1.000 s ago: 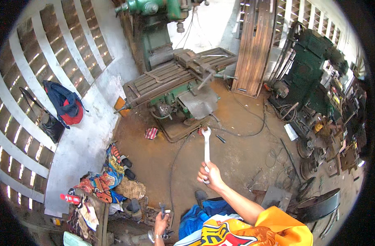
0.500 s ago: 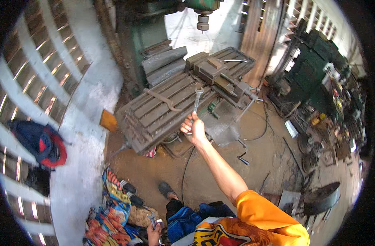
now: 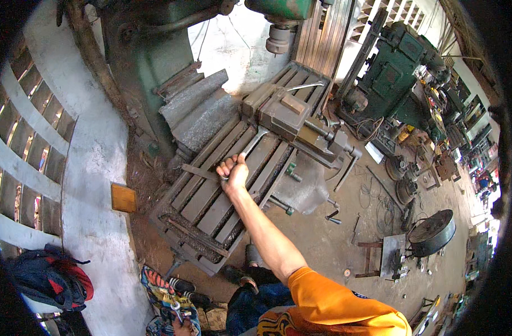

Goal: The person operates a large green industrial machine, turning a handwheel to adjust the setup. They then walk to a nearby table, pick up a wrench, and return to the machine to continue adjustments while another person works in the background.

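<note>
1. The right hand [image 3: 233, 173] is closed in a fist around a long silver metal wrench [image 3: 252, 145], on the near-left side of the blocky grey metal vise [image 3: 278, 117]
2. The long silver metal wrench has its long axis running from the fist away and rightward, toward the vise; its far end lies just beside the vise's left side, though contact cannot be told; the right hand is much nearer the vise than the left
3. The left hand [image 3: 183, 329], partly cut off, curls around a smaller silver metal wrench [image 3: 176, 308], well apart from the vise, nearer the person
4. Under the vise stretches a slotted grey metal tabletop [image 3: 208, 204]; left of the vise lies a flat brown metal strap [image 3: 199, 171], and beyond it a slim silver metal wrench [image 3: 305, 85]
5. Above the vise hangs a grey cylindrical metal spindle [image 3: 278, 40]; well to its right stands a tall green metal machine [image 3: 396, 67]
</note>
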A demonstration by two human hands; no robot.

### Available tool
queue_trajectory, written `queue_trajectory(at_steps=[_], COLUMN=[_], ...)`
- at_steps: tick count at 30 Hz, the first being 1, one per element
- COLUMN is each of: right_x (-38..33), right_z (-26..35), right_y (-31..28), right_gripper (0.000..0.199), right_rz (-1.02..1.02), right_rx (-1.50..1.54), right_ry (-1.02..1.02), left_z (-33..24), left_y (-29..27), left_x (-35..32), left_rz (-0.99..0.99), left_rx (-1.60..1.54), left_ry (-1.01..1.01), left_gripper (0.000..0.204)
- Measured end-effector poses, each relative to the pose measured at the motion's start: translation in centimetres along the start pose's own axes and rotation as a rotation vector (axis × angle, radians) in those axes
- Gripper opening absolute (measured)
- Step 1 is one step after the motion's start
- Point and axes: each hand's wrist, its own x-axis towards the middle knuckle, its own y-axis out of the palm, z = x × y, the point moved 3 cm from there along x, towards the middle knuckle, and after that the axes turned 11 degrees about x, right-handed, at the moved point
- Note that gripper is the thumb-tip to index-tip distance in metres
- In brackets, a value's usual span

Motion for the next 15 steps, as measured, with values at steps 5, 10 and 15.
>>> queue_trajectory(at_steps=[5, 10, 15], right_x=[0.5, -1.2, -2.9], right_z=[-1.4, 3.1, 9.9], right_y=[0.4, -1.4, -1.8], right_gripper=[0.041, 0.038, 0.039], right_rz=[0.03, 0.051, 0.012], right_rx=[0.041, -0.04, -0.181], right_ry=[-0.004, 0.222, 0.454], left_z=[-1.9, -3.1, -4.2], left_y=[1.2, 1.5, -0.6], left_x=[1.1, 2.2, 6.5], left_rz=[0.066, 0.104, 0.159], left_rx=[0.032, 0.054, 0.126], left_ry=[0.001, -0.016, 0.02], left_gripper=[0.055, 0.055, 0.056])
